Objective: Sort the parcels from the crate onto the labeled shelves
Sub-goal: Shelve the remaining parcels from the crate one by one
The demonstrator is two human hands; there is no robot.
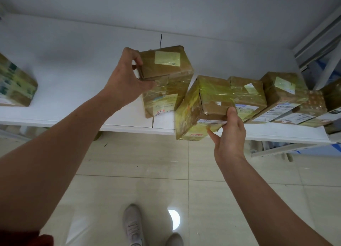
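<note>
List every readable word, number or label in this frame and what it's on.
Nothing reads clearly.
Tall parcel in the left hand: front shipping label and red logo, blurred.
Tilted parcel in the right hand: label strip and red mark, blurred.
Shelf parcels to its right: barcoded labels, too small.
Far-left parcel: green print, blurred.

A plain white wall [166, 5] is running behind a white shelf [73, 61], whose board is showing a thin dark seam [161, 40] near the middle. Pale glossy floor tiles [147, 181] are stretching below, with grey grout lines crossing them, and a bright patch of reflected light [174, 219] is shining on one tile. At the right edge a grey metal upright [317, 40] is slanting upward, and a perforated metal rail [276, 150] is lying low beneath the shelf's front lip.
</note>
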